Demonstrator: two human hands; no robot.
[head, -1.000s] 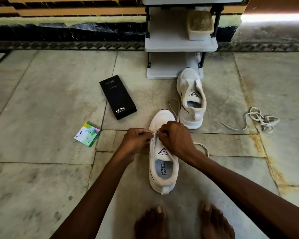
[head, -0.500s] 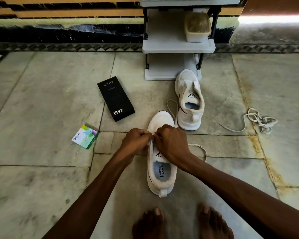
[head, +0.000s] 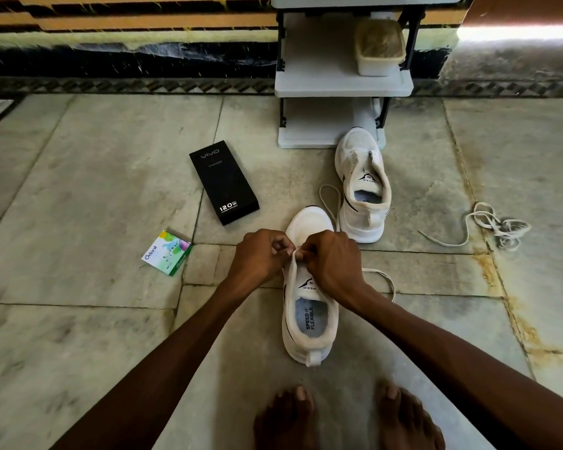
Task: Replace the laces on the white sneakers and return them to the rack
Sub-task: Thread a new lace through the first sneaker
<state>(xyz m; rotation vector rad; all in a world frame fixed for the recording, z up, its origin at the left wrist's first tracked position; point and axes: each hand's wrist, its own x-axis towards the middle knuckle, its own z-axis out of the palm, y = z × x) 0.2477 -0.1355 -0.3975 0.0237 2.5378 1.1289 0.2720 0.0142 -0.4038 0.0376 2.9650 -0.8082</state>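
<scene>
A white sneaker (head: 309, 323) stands on the floor in front of me, toe pointing away. My left hand (head: 260, 256) and my right hand (head: 330, 263) meet over its eyelet area, fingers curled; the right pinches the upper's left edge or a lace there. A white lace (head: 382, 277) trails out from under my right wrist. The second white sneaker (head: 364, 186) stands farther off by the rack (head: 342, 86), with a lace loop (head: 330, 199) at its left. A loose bundle of laces (head: 498, 225) lies at the right.
A black phone box (head: 223, 181) and a small green-white packet (head: 167, 252) lie on the stone floor at the left. A lidded plastic box (head: 379, 51) sits on the rack's shelf. My bare feet (head: 345, 417) are at the bottom edge.
The view has shifted slightly. Both hands stay at the near sneaker's eyelets, with small finger movements on the lace.
</scene>
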